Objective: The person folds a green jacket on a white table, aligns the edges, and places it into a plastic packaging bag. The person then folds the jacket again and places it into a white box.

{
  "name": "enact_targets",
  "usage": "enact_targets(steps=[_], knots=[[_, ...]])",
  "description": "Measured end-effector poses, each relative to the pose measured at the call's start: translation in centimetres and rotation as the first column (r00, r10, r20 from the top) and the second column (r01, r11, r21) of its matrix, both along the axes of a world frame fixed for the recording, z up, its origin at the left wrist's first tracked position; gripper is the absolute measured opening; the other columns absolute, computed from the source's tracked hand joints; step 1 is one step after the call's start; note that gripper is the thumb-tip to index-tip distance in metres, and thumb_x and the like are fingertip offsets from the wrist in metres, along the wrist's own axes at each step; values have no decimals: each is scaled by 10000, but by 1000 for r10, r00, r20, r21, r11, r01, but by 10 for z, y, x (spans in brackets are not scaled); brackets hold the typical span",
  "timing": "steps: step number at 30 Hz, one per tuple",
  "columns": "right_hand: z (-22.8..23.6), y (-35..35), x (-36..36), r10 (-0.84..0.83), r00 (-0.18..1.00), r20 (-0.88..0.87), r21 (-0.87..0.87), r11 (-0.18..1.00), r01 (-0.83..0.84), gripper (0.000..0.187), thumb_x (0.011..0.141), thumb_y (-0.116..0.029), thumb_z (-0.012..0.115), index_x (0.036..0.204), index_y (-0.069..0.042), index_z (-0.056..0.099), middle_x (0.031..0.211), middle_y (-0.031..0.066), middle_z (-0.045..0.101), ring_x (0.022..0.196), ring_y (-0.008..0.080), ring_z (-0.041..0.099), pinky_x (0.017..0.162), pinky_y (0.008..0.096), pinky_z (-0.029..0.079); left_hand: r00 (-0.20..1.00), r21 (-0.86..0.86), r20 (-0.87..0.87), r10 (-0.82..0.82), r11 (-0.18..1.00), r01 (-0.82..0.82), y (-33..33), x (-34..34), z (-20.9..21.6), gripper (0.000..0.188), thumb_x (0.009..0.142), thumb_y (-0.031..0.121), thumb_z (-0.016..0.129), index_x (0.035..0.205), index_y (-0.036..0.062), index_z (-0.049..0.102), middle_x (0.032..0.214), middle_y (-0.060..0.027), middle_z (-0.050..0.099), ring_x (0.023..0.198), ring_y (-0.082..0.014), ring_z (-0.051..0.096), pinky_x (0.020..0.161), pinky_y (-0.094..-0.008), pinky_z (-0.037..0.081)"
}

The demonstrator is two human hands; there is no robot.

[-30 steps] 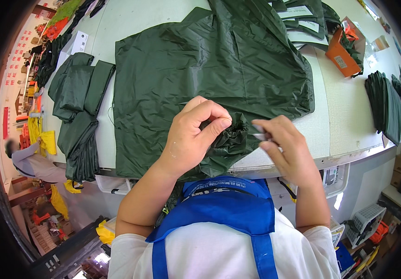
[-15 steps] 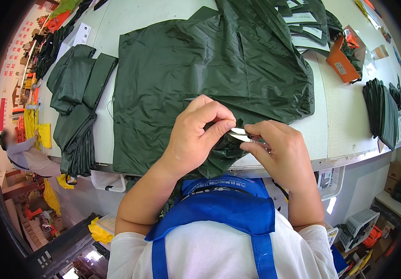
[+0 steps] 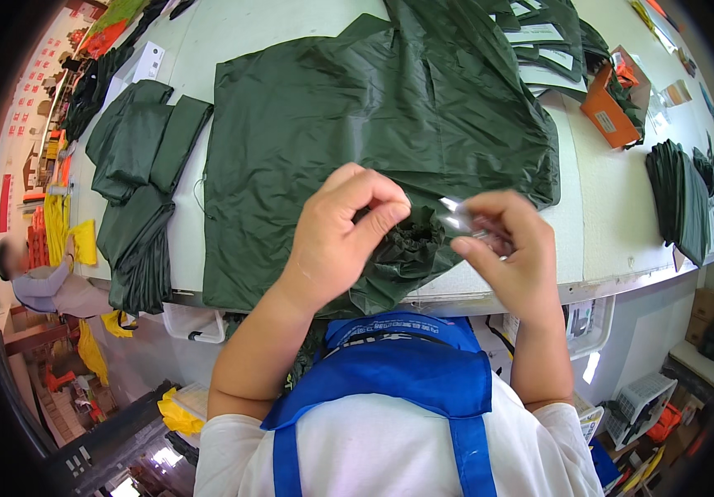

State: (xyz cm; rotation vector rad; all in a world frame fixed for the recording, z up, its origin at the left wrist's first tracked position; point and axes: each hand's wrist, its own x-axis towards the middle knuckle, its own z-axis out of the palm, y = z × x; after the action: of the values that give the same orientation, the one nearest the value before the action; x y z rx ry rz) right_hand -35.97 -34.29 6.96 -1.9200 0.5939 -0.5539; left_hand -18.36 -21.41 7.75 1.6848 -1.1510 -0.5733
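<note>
A large dark green garment of thin, shiny fabric [image 3: 307, 124] lies spread over the table in front of me. Its gathered elastic opening [image 3: 413, 242] bunches up near the table's front edge. Just above and left of that opening is my left hand [image 3: 332, 228], thumb and forefinger pinched together; what is between the fingertips is too small to make out. My right hand [image 3: 514, 248], smeared by motion, grips small metal thread snips [image 3: 460, 219]. Their blades point toward the left hand, a little apart from the gathered fabric.
Folded green garments [image 3: 133, 182] lie at the left, and a stack of green pieces [image 3: 676, 199] stands at the right. An orange box [image 3: 612, 108] and labelled packets [image 3: 539, 41] sit at the back right. Another person [image 3: 46, 277] stands at the far left.
The snips in my right hand have drawn back to the right, away from my left fingertips. My left hand has shifted slightly up and left, and the gathered opening shows more fully.
</note>
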Motion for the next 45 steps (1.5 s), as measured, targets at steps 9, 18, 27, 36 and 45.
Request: enact_targets(steps=[9,18,27,36,45], knots=[[-49,20,28,62,998,17,494,867,-63,402,748,-91,777,1090,-28,574,875,-14,597,704,28,459,597,185,391,712,-5,-690,129,983,-183,6,36,-24,137,950,212,566,945,75,558,886,-17,585,818,-113,560,767,-253,440],[-38,-1,42,-192,971,143,772,636,12,170,864,-78,621,990,30,586,859,16,630,760,60,542,696,228,438,978,442,-96,-186,872,209,103,41,-5,386,844,166,667,1196,16,620,1133,-145,634,956,-207,627,775,-290,512],[-32,-9,58,-5,997,82,649,759,-50,181,871,-104,625,985,31,586,846,-6,605,757,62,513,706,227,429,544,42,-836,70,997,-63,38,-11,-12,174,915,137,610,1028,5,594,977,-95,661,855,-129,637,524,-207,471],[-6,15,14,17,961,276,-430,896,108,369,706,-44,760,1040,-13,607,895,103,582,716,189,550,591,279,442,457,-72,-889,28,977,-200,29,-15,-1,226,924,134,566,1114,13,543,1048,-145,662,888,-208,675,582,-254,527],[-11,24,16,-15,952,307,-507,844,177,393,564,-32,825,926,-48,675,847,51,586,700,201,552,573,310,425,431,-120,-902,-32,977,-178,23,-25,3,233,934,130,549,1133,11,532,1097,-157,640,962,-238,658,843,-373,558]])
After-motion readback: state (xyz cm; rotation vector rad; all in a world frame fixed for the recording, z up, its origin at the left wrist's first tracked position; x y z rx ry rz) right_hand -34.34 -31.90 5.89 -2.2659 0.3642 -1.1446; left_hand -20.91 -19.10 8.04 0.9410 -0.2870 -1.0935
